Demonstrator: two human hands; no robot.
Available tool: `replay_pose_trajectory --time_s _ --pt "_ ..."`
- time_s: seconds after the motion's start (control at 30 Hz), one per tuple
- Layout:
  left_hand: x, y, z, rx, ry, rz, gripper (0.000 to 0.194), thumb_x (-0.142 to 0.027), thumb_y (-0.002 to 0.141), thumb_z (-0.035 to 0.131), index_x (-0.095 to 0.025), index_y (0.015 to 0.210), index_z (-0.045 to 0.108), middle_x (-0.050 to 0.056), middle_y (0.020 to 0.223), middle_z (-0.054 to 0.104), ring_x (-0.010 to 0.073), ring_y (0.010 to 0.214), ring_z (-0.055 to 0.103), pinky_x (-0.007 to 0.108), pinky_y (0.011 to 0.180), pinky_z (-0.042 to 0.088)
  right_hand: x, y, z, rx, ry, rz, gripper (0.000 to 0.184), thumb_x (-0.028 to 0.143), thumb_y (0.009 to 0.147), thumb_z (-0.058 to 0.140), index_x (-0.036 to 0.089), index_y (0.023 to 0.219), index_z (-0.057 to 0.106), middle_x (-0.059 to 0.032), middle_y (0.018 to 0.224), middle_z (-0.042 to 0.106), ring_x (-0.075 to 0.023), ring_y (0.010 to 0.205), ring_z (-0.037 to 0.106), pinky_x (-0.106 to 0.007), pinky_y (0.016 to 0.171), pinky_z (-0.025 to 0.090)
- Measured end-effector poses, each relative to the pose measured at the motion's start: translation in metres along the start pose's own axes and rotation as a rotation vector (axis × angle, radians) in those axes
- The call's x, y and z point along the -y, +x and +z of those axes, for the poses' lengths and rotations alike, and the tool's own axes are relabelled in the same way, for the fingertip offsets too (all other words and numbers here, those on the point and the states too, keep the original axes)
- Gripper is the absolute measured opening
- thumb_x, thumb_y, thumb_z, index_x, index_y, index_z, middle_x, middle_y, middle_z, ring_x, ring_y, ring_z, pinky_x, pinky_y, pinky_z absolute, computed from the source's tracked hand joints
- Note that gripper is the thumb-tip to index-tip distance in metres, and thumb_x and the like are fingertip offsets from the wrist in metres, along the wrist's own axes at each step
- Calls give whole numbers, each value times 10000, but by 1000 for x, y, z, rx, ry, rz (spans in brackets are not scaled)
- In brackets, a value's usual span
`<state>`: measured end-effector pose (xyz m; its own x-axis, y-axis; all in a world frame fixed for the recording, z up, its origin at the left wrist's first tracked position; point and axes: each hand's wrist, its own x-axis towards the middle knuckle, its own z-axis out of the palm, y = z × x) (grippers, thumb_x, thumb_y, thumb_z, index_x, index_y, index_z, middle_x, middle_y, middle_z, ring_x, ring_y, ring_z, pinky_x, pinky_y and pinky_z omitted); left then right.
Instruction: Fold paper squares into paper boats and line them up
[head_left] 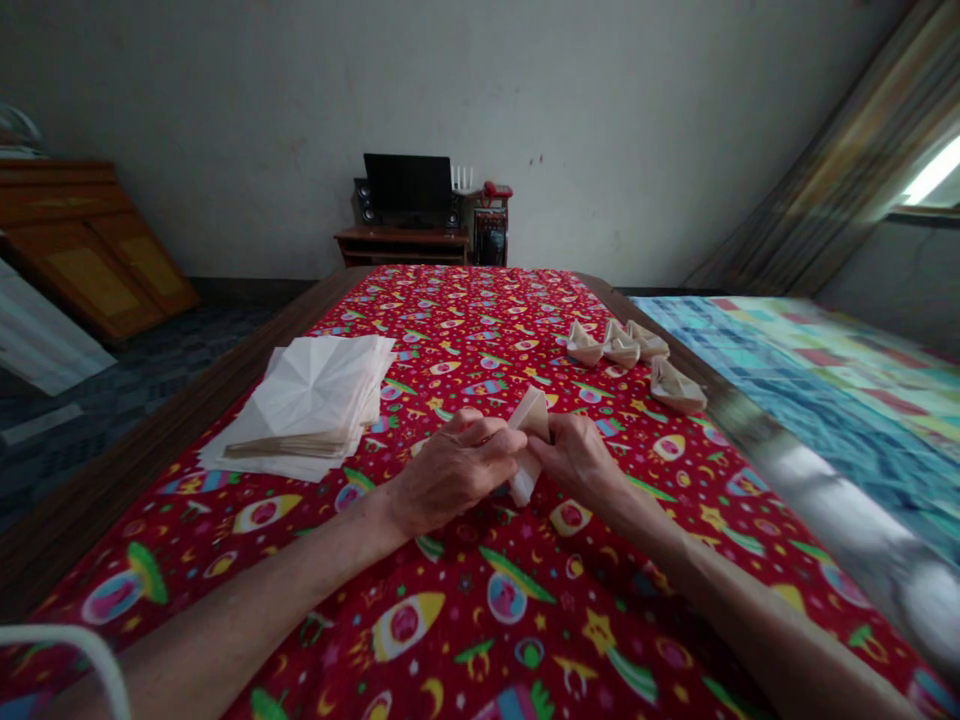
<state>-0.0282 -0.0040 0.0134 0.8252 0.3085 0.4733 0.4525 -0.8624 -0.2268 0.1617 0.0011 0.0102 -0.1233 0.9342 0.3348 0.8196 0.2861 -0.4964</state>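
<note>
Between my two hands, over the middle of the red patterned cloth, is a folded piece of paper, whitish and standing on a narrow edge. My left hand grips it from the left, fingers curled around its side. From the right, my right hand pinches it with the thumb in front. The fingers cover the paper's middle, so only its top and lower end show. Left of my hands lies a stack of creased white paper sheets. Several folded paper boats stand to the right, beyond my right hand.
The red cloth with rocket prints covers a long dark wooden table. A bed with a blue patterned cover adjoins the right side. At the far wall stand a monitor and a red telephone. A white cable curves at lower left.
</note>
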Motion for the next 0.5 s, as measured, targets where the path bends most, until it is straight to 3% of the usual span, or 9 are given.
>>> replay_pose_trajectory --time_s 0.17,0.3,0.5 --pt "0 0 -4 100 -89 10 72 -237 884 574 -219 931 626 25 1177 578 230 1082 469 403 954 318 -3 0 -4 25 31 -14 215 186 668 496 176 472 410 46 443 350 -67 437 302 -220 461 201" --pt "1 0 -9 131 -114 12 150 -367 889 562 -243 909 643 10 1146 593 222 1080 474 400 972 290 -4 -1 -4 49 36 -28 211 193 663 483 178 475 388 49 450 326 -64 441 289 -229 470 197" --pt "-1 5 -13 112 63 156 142 -149 932 479 -196 911 612 10 972 636 179 1033 511 359 936 313 -1 0 -3 28 40 -19 211 187 669 477 180 473 398 46 436 331 -68 435 302 -229 465 203"
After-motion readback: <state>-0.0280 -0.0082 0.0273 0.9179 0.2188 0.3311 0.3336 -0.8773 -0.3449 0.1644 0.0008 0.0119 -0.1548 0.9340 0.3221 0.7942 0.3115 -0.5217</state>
